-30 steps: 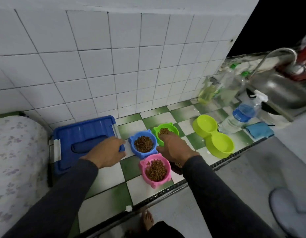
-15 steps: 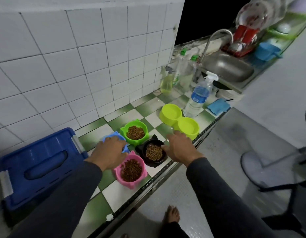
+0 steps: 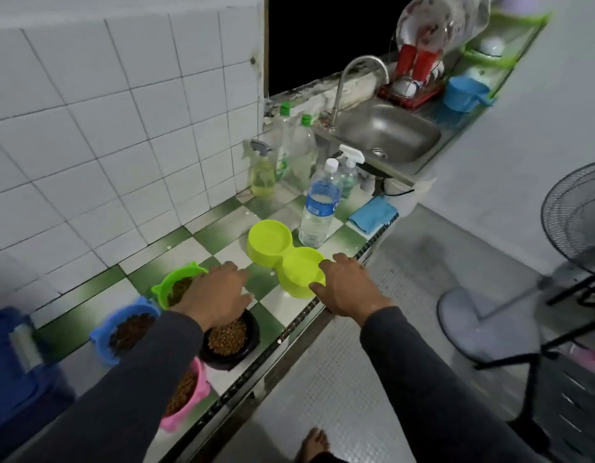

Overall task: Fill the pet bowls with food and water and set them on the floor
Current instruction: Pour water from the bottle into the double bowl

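Note:
Four small bowls of brown kibble stand on the checkered counter: green, blue, black and pink. My left hand hovers with relaxed, spread fingers over the gap between the green and black bowls and holds nothing. To the right lies a lime double bowl, both wells empty. My right hand touches the rim of its near well, with the thumb along the front edge. A water bottle with a white cap stands upright just behind the double bowl.
A blue lidded bin sits at the far left. Spray and soap bottles crowd the wall corner, next to a steel sink and a folded blue cloth. A standing fan is on the grey floor at right. My bare foot is below.
The view swung right. My left hand left the blue bowl and now hovers by the green and black bowls. My right hand moved from the black bowl to the lime double bowl.

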Action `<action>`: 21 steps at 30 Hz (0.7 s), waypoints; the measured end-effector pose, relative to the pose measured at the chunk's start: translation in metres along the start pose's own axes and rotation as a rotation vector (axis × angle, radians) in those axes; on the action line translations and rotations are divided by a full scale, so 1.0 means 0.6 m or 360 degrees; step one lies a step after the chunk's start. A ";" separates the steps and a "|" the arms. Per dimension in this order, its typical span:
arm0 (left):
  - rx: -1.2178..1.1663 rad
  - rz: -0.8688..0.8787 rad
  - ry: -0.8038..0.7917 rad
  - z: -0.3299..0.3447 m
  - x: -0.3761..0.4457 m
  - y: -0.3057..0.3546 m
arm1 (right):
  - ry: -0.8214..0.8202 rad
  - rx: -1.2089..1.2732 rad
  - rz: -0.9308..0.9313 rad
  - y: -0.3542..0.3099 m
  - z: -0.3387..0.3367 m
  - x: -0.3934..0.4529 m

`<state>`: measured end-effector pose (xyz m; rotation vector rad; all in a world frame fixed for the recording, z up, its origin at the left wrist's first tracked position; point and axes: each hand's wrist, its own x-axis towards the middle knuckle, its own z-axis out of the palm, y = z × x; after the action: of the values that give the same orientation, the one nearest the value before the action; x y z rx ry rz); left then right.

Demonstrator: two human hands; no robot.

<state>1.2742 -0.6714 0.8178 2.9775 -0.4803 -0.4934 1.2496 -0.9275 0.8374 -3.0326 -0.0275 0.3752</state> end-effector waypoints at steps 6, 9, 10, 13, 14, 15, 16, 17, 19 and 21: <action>-0.0087 -0.0020 -0.0032 -0.016 0.099 0.094 | -0.0071 0.0073 0.0035 0.115 -0.026 0.047; -0.0117 -0.0038 -0.0044 -0.020 0.137 0.126 | -0.0112 0.0083 0.0039 0.158 -0.034 0.070; -0.0134 -0.0046 -0.0049 -0.022 0.147 0.133 | -0.0118 0.0096 0.0040 0.168 -0.037 0.078; -0.0167 -0.0054 -0.0015 -0.031 0.175 0.145 | -0.0086 0.0153 0.0023 0.188 -0.048 0.104; -0.0159 -0.0049 -0.0003 -0.035 0.185 0.148 | -0.0070 0.0173 0.0017 0.193 -0.051 0.114; -0.0150 -0.0045 0.0004 -0.040 0.196 0.151 | -0.0050 0.0191 0.0010 0.196 -0.055 0.123; -0.0153 -0.0042 0.0009 -0.044 0.207 0.152 | -0.0023 0.0207 0.0003 0.199 -0.060 0.133; -0.0172 -0.0040 0.0016 -0.048 0.218 0.154 | 0.0007 0.0224 -0.0002 0.202 -0.064 0.143; -0.0245 -0.0030 0.0048 -0.054 0.242 0.157 | 0.0058 0.0255 -0.0011 0.207 -0.073 0.165; -0.0324 -0.0027 0.0077 -0.058 0.268 0.159 | 0.0105 0.0320 -0.0018 0.210 -0.084 0.186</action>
<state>1.4020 -0.8119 0.8150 2.7934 -0.3764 -0.4419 1.3713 -1.0540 0.8479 -2.8427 -0.0020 0.2598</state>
